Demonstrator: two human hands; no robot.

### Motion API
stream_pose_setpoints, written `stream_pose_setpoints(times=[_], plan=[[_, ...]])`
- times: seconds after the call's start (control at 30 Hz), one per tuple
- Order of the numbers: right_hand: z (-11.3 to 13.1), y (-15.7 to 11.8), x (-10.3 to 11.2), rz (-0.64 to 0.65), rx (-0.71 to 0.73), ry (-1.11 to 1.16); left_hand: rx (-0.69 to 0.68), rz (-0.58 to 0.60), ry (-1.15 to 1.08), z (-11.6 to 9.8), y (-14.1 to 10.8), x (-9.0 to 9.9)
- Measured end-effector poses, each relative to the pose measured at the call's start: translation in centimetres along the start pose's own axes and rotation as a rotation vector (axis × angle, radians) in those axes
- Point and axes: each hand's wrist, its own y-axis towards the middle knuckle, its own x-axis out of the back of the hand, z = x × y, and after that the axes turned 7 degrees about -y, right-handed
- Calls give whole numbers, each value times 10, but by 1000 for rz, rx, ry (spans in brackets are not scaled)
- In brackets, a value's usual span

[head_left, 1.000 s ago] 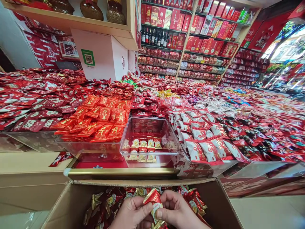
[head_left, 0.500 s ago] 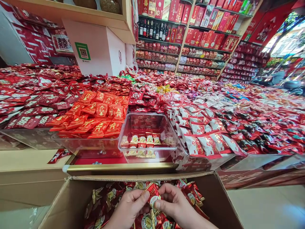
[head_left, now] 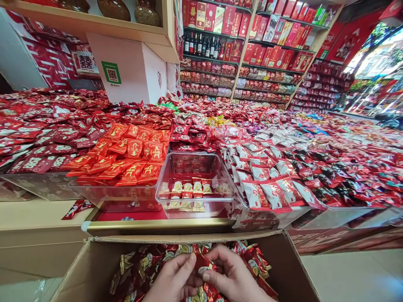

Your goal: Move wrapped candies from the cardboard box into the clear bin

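Observation:
Both hands are over an open cardboard box [head_left: 189, 238] full of red and gold wrapped candies [head_left: 146, 262]. Between them is a red candy packet [head_left: 204, 264], tilted, pinched at its left end by my left hand [head_left: 176, 274]. The fingers and thumb of my right hand [head_left: 231, 272] close on its right side. Beyond the box stands a clear plastic bin [head_left: 195, 197], with a few rows of similar red and gold candies [head_left: 187, 186] at its bottom.
Orange-red packets [head_left: 134, 149] are heaped left of the clear bin, white and red packets [head_left: 255, 193] right of it. Two loose packets [head_left: 77, 207] lie on the ledge at left. Shelves of bottles [head_left: 201, 44] and boxes stand behind.
The packet has turned between my fingers, from nearly upright with its printed front showing to tilted more sideways. The view has shifted slightly, with the scene a little lower.

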Motion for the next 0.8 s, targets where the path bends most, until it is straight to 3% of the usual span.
stream_pose_setpoints(times=[0.07, 0.17, 0.33, 0.5, 0.8], plan=[[4, -1, 5, -2, 160, -267, 51, -13, -41, -3, -3, -2], [9, -2, 9, 66, 292, -329, -26, -46, -39, -3, -4, -2], [11, -2, 6, 38, 90, -48, -253, 24, 46, 3, 0, 3], [2, 1, -2, 94, -110, 388, -274, 66, 79, 0, 0, 4], [10, 1, 5, 3, -275, 485, -268, 111, 167, -11, -2, 0]])
